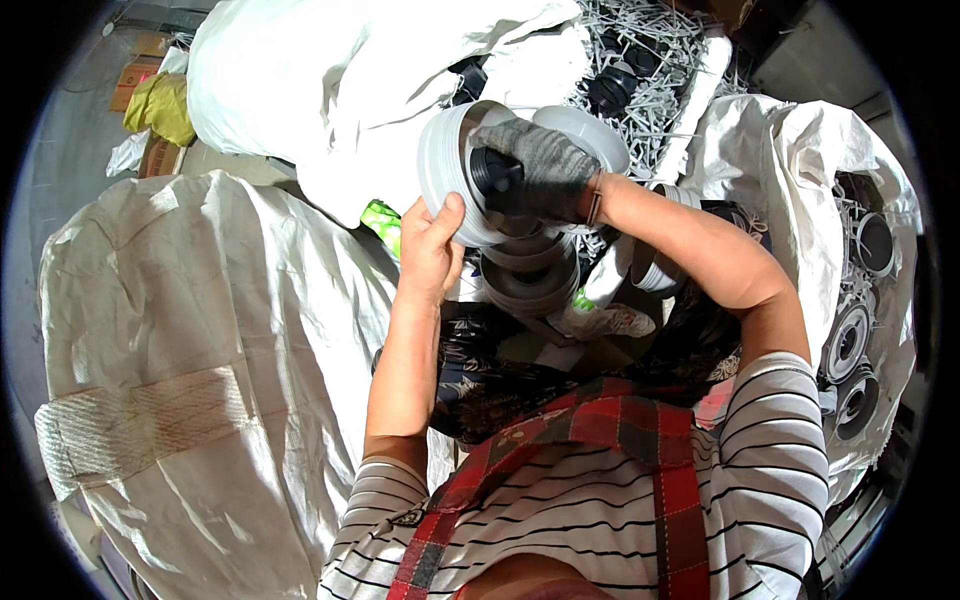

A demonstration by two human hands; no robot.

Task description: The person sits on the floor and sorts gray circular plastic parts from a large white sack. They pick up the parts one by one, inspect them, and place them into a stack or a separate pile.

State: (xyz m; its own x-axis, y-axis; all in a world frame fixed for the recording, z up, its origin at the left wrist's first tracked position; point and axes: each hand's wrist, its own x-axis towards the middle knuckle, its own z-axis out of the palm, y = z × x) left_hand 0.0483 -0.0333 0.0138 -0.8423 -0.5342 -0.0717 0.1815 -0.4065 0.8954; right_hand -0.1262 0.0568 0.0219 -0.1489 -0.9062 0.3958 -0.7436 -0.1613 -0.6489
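My left hand, bare, is closed on the near rim of a white round plastic tub, its thumb over the edge. The tub is tilted, with its opening turned to the right. My right hand wears a grey glove and reaches into that opening. Its fingers are bent round a black ridged round plastic part. Just behind the glove is another white round piece. Below my hands, between my knees, stand more round tubs, partly in shadow.
Thin white plastic sticks lie heaped at the back, with black round parts among them. White sacks surround me: a large one at left, one behind, and an open one at right holding round parts.
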